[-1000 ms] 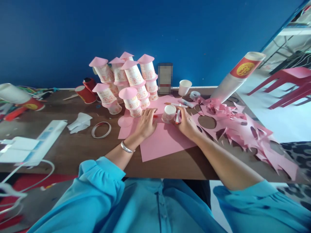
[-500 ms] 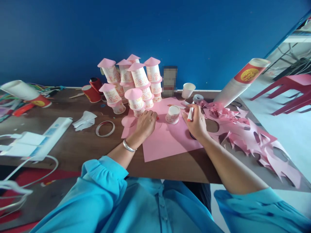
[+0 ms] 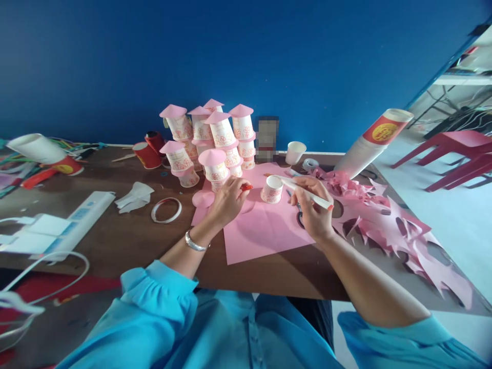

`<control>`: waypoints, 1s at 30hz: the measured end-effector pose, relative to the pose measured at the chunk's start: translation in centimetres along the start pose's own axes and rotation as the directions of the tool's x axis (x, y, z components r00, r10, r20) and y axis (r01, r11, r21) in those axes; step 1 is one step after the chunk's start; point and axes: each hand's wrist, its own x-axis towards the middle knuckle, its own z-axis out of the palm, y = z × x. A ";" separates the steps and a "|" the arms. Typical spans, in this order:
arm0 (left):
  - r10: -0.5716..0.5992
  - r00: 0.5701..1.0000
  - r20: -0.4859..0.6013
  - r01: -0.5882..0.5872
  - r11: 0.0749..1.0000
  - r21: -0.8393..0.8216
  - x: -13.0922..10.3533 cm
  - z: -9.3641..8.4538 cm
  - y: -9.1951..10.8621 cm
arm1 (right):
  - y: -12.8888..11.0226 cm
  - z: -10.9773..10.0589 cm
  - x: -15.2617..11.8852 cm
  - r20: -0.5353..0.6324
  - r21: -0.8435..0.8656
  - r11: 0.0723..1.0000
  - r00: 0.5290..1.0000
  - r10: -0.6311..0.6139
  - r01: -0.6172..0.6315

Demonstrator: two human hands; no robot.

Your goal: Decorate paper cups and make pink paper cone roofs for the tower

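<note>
Between the fingers of my left hand (image 3: pixel 229 201) is a small red cap (image 3: pixel 246 187). My right hand (image 3: pixel 315 209) grips a white marker (image 3: pixel 313 197) with a red end; its tip points left, close to the rim of a paper cup (image 3: pixel 272 189) with red drawings. That cup stands upright on a pink paper sheet (image 3: pixel 261 233), with neither hand holding it. Scissors (image 3: pixel 300 216) lie partly hidden beside my right hand. Behind my left hand stand several towers of decorated cups (image 3: pixel 217 133) with pink cone roofs.
A plain white cup (image 3: pixel 295 152) and a tape roll (image 3: pixel 309 164) sit at the back. Pink scraps (image 3: pixel 388 218) cover the right side, near a tall cup stack (image 3: pixel 371 143). Leftward are a tape ring (image 3: pixel 166 219), crumpled tissue (image 3: pixel 134 197) and a power strip (image 3: pixel 90 215).
My right hand has turned the marker so its tip points left at the cup, and has shifted slightly right. My left hand has lifted a little, showing the red cap. The view has tilted slightly.
</note>
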 end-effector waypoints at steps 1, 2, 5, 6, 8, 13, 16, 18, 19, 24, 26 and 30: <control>-0.003 1.000 -0.004 0.003 0.994 -0.106 -0.1 -0.3 0.2 | -0.4 0.2 -0.2 0.017 0.063 0.997 0.999 0.039 -0.040; -0.014 1.000 0.002 0.014 0.979 -0.202 -0.2 -0.5 0.3 | -0.7 0.4 -0.4 0.045 0.097 0.992 0.996 0.073 -0.077; -0.052 0.997 0.064 0.072 0.918 -0.391 -0.6 -0.8 0.6 | -1.1 0.8 -0.7 0.142 0.125 0.978 0.978 0.151 -0.169; -0.061 0.995 0.085 0.092 0.902 -0.422 -0.8 -0.7 0.6 | -1.1 0.9 -0.7 0.167 0.133 0.971 0.970 0.176 -0.199; -0.075 0.991 0.113 0.119 0.884 -0.453 -1.0 -0.6 0.7 | -1.1 1.1 -0.8 0.204 0.149 0.957 0.955 0.216 -0.248; -0.043 0.991 0.125 0.098 0.875 -0.475 -1.1 -0.5 1.2 | -0.9 1.4 -0.9 0.257 0.106 0.957 0.937 0.236 -0.270; 0.010 0.991 0.134 0.052 0.889 -0.455 -1.1 -0.8 1.8 | -1.0 1.5 -0.9 0.272 0.092 0.958 0.932 0.239 -0.273; 0.040 0.989 0.141 0.027 0.894 -0.447 -1.1 -1.0 2.1 | -1.1 1.6 -0.9 0.294 0.084 0.951 0.920 0.261 -0.297; 0.049 0.989 0.141 0.020 0.895 -0.446 -1.2 -1.1 2.2 | -1.1 1.7 -0.9 0.304 0.094 0.943 0.911 0.278 -0.319; 0.044 0.987 0.153 0.031 0.891 -0.454 -1.4 -1.1 2.4 | -1.1 2.2 -1.2 0.318 0.272 0.855 0.880 0.353 -0.442; 0.040 0.988 0.152 0.038 0.877 -0.479 -1.4 -1.1 2.5 | -1.1 2.3 -1.4 0.316 0.311 0.833 0.876 0.365 -0.458; 0.029 0.988 0.151 0.054 0.855 -0.517 -1.4 -1.3 2.7 | -1.1 2.7 -1.5 0.313 0.358 0.800 0.869 0.384 -0.482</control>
